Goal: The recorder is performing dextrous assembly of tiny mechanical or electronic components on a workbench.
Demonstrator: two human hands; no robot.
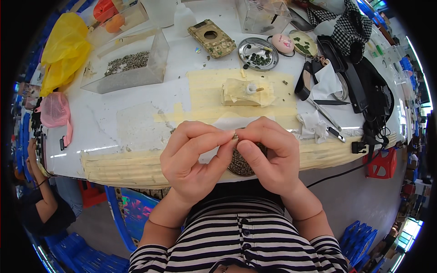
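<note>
Pinching together over the near edge of the white table [136, 132], the left hand [193, 157] and right hand [271, 154] meet fingertip to fingertip on a tiny grey-brown piece [235, 136], which sits just above a round dish of similar small pieces [240, 164]. Both hands are closed on it, thumb against forefinger. Judging by its size, the piece is very light and probably hard, easy to drop or flick away, so it is best held by its ends with the fingertips and little force. Most of it is covered by the fingers, so its shape and material cannot be made out, and the dish beneath is largely hidden behind the thumbs. Further back, a clear tray of grey bits [127, 63] and a metal plate [258, 53] hold contents too small to identify.
</note>
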